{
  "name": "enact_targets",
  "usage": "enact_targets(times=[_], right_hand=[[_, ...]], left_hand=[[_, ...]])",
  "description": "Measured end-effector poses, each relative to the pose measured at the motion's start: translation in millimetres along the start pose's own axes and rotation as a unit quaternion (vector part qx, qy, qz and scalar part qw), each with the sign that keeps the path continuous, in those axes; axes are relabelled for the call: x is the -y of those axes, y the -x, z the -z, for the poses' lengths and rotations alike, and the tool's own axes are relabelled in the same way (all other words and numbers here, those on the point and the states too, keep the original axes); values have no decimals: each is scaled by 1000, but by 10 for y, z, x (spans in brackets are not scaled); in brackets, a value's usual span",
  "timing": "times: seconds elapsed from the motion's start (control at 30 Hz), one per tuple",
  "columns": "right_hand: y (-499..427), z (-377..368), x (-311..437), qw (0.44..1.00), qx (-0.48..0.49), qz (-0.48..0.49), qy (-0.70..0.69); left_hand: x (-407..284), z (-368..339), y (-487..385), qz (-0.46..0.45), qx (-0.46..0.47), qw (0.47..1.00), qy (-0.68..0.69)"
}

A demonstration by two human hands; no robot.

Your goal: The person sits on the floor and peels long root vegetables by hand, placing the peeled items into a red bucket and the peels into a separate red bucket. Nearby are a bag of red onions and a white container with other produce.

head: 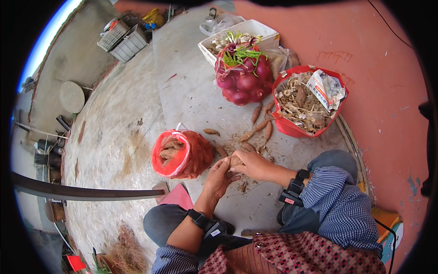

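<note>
My right hand [255, 166] is closed around a brown tuber [236, 161], which looks like a small sweet potato. At its left end the thumb and fingers of my left hand [219, 176] grip it; much of the tuber is hidden by both hands. Just left of my hands, a red mesh bag [196, 157] leans with its mouth towards me, holding several similar tubers [168, 152]. More loose tubers [261, 125] lie on the concrete beyond my hands, among crumbs of soil [243, 186].
A red bag [284, 125] of dry scraps and a torn printed wrapper [326, 89] stands at the right. Behind are a net bag of sprouting red onions [244, 85] and a white foam box [270, 34] of garlic bulbs. A dark bar [95, 193] extends from the left.
</note>
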State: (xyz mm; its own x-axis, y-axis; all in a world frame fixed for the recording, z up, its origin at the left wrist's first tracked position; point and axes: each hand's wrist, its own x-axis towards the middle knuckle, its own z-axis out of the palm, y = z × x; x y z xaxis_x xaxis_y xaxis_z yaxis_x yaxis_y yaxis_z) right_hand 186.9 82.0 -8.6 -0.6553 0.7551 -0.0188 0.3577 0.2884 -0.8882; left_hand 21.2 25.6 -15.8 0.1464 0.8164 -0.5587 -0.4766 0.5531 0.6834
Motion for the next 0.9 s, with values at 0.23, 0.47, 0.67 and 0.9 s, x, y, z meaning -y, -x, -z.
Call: enact_targets(times=[0.23,0.47,0.67,0.9], right_hand=[[25,-4,18,998,-13,-17,-65],[-4,72,-52,950,30,-182,-251],[-125,128,-177,988,-135,-42,-55],[-50,28,-89,997,-82,0,18]], left_hand=[[-45,-31,79,5,-22,998,-60],[-49,-44,88,4,-33,997,-73],[-60,32,50,-5,-72,997,-1],[52,74,-8,-26,-32,999,34]])
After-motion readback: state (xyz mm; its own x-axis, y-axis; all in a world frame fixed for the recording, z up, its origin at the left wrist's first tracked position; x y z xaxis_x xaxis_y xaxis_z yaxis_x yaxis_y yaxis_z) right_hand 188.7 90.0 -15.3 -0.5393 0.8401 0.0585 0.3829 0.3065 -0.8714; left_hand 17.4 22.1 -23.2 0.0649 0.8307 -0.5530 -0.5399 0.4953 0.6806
